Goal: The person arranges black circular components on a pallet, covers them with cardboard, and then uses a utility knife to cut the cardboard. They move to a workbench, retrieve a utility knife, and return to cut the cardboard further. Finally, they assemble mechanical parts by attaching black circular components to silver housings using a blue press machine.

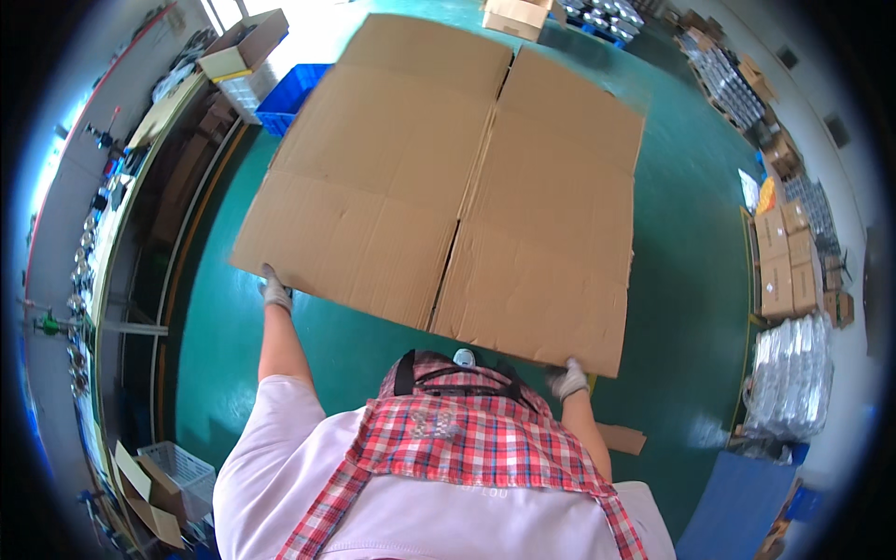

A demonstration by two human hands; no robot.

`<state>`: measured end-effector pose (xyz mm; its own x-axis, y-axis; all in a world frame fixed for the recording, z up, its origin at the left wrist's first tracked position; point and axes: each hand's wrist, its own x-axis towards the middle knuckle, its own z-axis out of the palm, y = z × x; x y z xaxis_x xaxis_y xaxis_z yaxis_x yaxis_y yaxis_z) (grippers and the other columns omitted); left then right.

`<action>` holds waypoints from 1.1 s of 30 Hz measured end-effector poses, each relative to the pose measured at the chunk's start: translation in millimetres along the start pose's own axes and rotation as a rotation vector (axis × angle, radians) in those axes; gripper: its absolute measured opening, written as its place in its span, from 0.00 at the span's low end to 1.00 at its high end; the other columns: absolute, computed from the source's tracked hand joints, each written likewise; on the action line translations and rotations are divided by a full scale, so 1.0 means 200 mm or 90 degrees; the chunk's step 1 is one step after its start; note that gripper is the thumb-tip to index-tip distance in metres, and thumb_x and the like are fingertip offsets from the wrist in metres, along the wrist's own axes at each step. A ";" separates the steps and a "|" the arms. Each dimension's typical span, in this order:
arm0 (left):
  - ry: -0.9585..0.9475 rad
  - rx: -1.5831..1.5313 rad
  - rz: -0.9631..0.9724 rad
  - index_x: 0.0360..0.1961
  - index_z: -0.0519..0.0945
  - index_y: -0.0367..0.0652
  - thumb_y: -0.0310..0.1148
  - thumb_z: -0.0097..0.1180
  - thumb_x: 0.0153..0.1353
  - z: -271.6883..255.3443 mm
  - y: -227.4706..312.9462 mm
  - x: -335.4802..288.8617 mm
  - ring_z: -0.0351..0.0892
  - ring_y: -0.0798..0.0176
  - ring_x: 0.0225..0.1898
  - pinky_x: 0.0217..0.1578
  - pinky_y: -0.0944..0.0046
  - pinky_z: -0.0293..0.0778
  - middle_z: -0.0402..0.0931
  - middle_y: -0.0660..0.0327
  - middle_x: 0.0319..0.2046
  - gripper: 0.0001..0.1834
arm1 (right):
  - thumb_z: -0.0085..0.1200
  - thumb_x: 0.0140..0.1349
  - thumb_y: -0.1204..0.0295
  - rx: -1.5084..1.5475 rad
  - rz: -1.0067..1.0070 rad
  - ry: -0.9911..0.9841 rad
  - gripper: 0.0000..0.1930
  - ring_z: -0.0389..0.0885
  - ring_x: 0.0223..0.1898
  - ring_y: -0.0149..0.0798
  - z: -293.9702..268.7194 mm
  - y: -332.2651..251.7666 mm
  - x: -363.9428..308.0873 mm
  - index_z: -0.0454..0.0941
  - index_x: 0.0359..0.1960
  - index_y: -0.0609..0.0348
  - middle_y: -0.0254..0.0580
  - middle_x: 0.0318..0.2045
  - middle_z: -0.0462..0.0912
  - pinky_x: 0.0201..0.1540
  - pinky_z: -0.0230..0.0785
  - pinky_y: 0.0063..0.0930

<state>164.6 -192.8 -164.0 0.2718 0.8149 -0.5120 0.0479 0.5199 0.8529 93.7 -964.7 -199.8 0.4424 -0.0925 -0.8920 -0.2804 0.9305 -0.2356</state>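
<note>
A large flattened cardboard box (373, 177) spreads out in front of me, held above the green floor. Dark gaps between its flaps run from the near edge to the far edge. My left hand (274, 287), in a pale glove, grips the near left corner with the thumb on top. Near the right corner, my right hand (567, 379) is closed on the same near edge, also gloved. The fingers of both hands are partly hidden beneath the cardboard.
Along the left runs a workbench (140, 149) with metal parts. A blue crate (291, 98) stands beyond the cardboard's left side. To the right are stacked cartons (789, 261) and a plastic-wrapped stack (790, 373). A cardboard scrap (623, 439) lies on the floor (686, 308).
</note>
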 end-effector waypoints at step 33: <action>-0.111 -0.013 -0.445 0.61 0.72 0.48 0.55 0.56 0.66 0.16 -0.61 -0.27 0.71 0.41 0.60 0.57 0.34 0.72 0.70 0.52 0.63 0.30 | 0.53 0.70 0.65 -0.068 -0.255 0.047 0.17 0.77 0.52 0.43 0.08 0.20 0.02 0.71 0.59 0.49 0.40 0.53 0.78 0.53 0.74 0.50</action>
<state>174.0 -308.0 -236.8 0.3340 0.2375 -0.9122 0.2496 0.9109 0.3285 97.6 -922.0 -206.6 0.4731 -0.4684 -0.7462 -0.1864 0.7745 -0.6044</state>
